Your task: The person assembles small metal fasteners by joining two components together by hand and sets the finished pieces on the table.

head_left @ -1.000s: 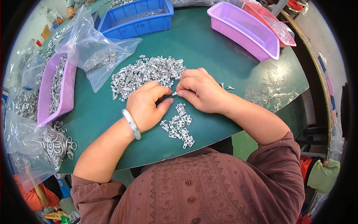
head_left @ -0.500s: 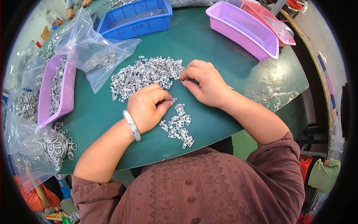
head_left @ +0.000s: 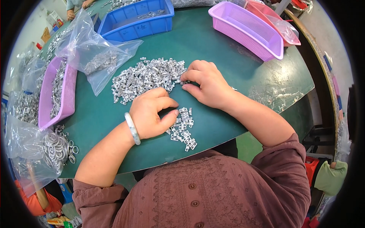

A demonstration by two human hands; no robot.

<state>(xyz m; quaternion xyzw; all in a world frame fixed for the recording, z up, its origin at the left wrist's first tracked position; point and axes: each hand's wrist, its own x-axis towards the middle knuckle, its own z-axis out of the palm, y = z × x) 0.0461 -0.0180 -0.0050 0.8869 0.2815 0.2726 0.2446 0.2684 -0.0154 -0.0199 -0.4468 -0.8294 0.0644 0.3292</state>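
Observation:
A heap of small silver metal buckle-like pieces (head_left: 146, 78) lies on the green tabletop. My right hand (head_left: 207, 84) is at the heap's right edge, its thumb and curled fingers closed around one or more of these pieces. Below the heap is a smaller group of the same pieces (head_left: 183, 131), many of them side by side. My left hand (head_left: 152, 113), with a pale bangle (head_left: 132, 128) on the wrist, hovers at the upper left of that group. Its thumb and index finger are apart, and no piece shows between them.
Beyond the heap are a blue bin (head_left: 137, 26) and a clear plastic bag (head_left: 100, 62) of small pieces. A purple basket (head_left: 68, 91) and loose metal rings (head_left: 57, 150) stand at left. Another purple basket (head_left: 247, 34) is at far right. Another person's hand (head_left: 71, 15) shows at upper left.
My left thumb and index finger have parted, and the piece they pinched is no longer between them. The left hand is slightly lower; my right hand stays at the heap's edge.

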